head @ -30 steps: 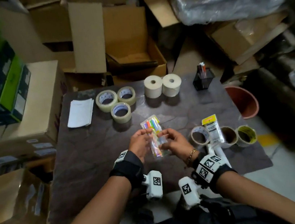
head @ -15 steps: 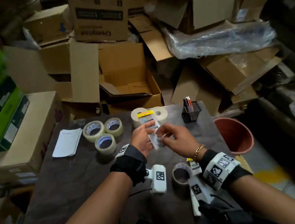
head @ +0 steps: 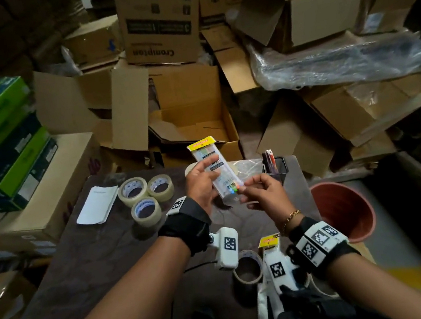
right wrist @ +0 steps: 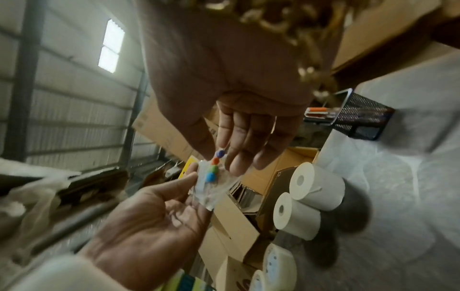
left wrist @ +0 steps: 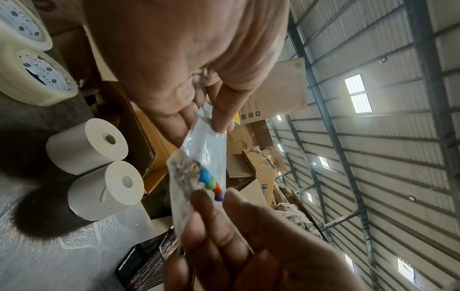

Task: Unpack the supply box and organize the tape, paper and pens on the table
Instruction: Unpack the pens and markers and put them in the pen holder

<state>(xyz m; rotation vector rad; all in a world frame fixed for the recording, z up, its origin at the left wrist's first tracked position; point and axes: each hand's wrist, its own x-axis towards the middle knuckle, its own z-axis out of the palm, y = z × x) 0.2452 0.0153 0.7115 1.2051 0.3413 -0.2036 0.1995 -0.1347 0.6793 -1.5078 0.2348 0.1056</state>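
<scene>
A clear pen pack [head: 215, 171] with a yellow header and coloured pen ends is held upright above the dark table [head: 96, 256]. My left hand [head: 210, 173] grips its middle between thumb and fingers. My right hand [head: 243, 191] pinches its lower end by the coloured tips [left wrist: 211, 185]. In the right wrist view the same tips [right wrist: 212, 169] show between both hands. Three clear tape rolls [head: 145, 195] sit left of my hands, beside a white paper stack [head: 97, 207]. Two white paper rolls [left wrist: 97, 163] stand behind the pack.
A black mesh holder [head: 275, 167] with pens stands at the table's far right. A second pen pack [head: 269, 241] and brown tape rolls [head: 247, 266] lie near my right wrist. An open cardboard box [head: 199, 125] sits behind the table, a red bucket [head: 343, 211] to its right.
Both hands lifted the pen pack off the low position, turned it upright with the yellow header up, and carried it toward the table's far side. The head view tilted up.
</scene>
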